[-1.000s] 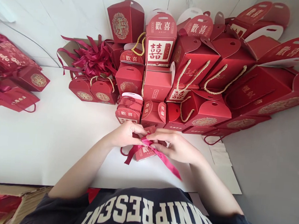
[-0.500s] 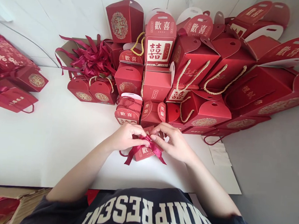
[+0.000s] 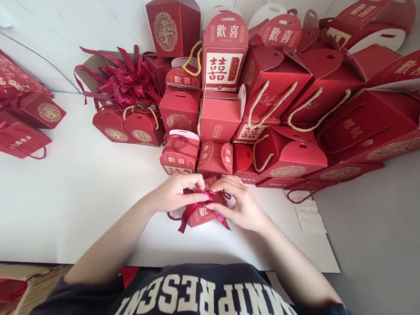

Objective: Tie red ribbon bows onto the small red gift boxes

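Note:
A small red gift box (image 3: 200, 217) with pale lettering stands on the white table in front of me, partly covered by my hands. A dark pink satin ribbon (image 3: 185, 218) forms a bow on its top, its tails hanging down the near side. My left hand (image 3: 179, 192) pinches the bow's left part between thumb and fingers. From the other side, my right hand (image 3: 240, 205) closes its thumb and fingers around the ribbon's right part. A dark red cord (image 3: 174, 217) shows at the box's left side. The knot itself is mostly hidden behind my fingers.
Stacked red gift boxes (image 3: 220, 115), some with rope handles, line the back and right of the white table (image 3: 112, 218). Cut ribbons (image 3: 129, 80) fill a carton at back left. Ribboned boxes (image 3: 17, 134) sit far left. White paper (image 3: 305, 214) lies right; an open cardboard box (image 3: 42, 290) stands below.
My right hand's thumb has shifted slightly left and down, over the middle of the bow. The ribbon's right loop and tail are now more covered; the left tail has swung a little right.

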Motion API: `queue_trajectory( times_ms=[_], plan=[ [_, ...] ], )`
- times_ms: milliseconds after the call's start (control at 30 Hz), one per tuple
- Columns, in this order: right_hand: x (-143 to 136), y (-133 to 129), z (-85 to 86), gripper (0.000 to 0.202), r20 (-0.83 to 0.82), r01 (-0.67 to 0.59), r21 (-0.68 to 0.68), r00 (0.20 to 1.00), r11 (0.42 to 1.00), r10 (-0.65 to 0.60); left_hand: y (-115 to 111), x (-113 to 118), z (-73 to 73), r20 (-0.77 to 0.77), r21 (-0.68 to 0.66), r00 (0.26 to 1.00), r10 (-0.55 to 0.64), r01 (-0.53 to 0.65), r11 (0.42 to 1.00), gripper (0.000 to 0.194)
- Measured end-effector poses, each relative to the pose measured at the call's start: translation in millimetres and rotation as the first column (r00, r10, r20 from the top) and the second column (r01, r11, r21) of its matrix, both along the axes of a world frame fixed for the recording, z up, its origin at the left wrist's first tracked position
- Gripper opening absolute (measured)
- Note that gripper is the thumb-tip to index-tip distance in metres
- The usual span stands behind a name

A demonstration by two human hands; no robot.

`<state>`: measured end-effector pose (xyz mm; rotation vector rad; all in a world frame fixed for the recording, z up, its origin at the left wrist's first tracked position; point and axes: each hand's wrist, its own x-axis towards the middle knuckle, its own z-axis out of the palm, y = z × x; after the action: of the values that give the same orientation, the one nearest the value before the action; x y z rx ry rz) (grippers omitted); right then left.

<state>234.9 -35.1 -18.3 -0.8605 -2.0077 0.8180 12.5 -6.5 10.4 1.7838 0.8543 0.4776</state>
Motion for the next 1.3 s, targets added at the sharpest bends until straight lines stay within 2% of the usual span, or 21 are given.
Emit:
queue_trajectory(
  times_ms=[100, 167, 300, 433, 600, 800, 900, 1033, 1200, 1300],
  plan=[
    [-4.9, 0.8, -6.5, 0.003, -0.067, 0.018, 0.066, 0.998, 0.998, -0.013, 0.3, -0.3, 0.6, -0.015, 0.040, 1.000, -0.017, 0.018, 0.999, 0.023],
    [-4.7, 2.2, -8.8, 0.005, -0.083, -0.014, 0.139, 0.996, 0.990, 0.025, 0.5, -0.4, 1.4, -0.028, 0.079, 0.999, -0.028, 0.030, 0.996, 0.025],
    [3.8, 5.5, -7.2, 0.012, 0.063, -0.114, 0.364, 0.993, 0.924, 0.098, 0.3, 0.4, 2.4, -0.043, 0.160, 0.999, -0.014, 0.021, 0.987, 0.027],
    [11.1, 6.5, -1.4, 0.016, 0.209, -0.201, 0.449, 0.971, 0.871, 0.117, -0.5, 1.9, 2.1, -0.059, 0.185, 0.998, -0.005, 0.015, 0.983, 0.027],
    [11.2, 6.5, 5.2, 0.012, 0.293, -0.226, 0.457, 0.952, 0.860, 0.095, -3.5, 3.8, 6.4, -0.114, 0.253, 0.993, 0.014, 0.015, 0.967, 0.019],
    [9.0, 7.5, 4.5, 0.014, 0.260, -0.229, 0.412, 0.957, 0.882, 0.127, -14.4, 4.8, 12.2, -0.168, 0.336, 0.983, 0.079, -0.018, 0.942, 0.013],
    [8.4, 7.5, 1.5, 0.013, 0.222, -0.209, 0.405, 0.967, 0.890, 0.126, -22.4, 7.9, 10.0, -0.174, 0.454, 0.974, 0.148, -0.054, 0.889, 0.013],
    [7.5, 6.7, -1.1, 0.012, 0.213, -0.191, 0.401, 0.971, 0.896, 0.111, -31.2, 14.2, 3.2, -0.189, 0.638, 0.960, 0.204, -0.038, 0.769, 0.016],
    [6.8, 4.5, 0.6, 0.013, 0.218, -0.195, 0.385, 0.969, 0.902, 0.117, -37.3, 19.2, -7.3, -0.205, 0.723, 0.942, 0.265, -0.037, 0.690, 0.016],
    [6.8, 2.3, 4.6, 0.013, 0.128, -0.155, 0.274, 0.984, 0.949, 0.124, -37.7, 19.2, -12.3, -0.194, 0.744, 0.943, 0.270, -0.038, 0.668, 0.015]
  ],
)
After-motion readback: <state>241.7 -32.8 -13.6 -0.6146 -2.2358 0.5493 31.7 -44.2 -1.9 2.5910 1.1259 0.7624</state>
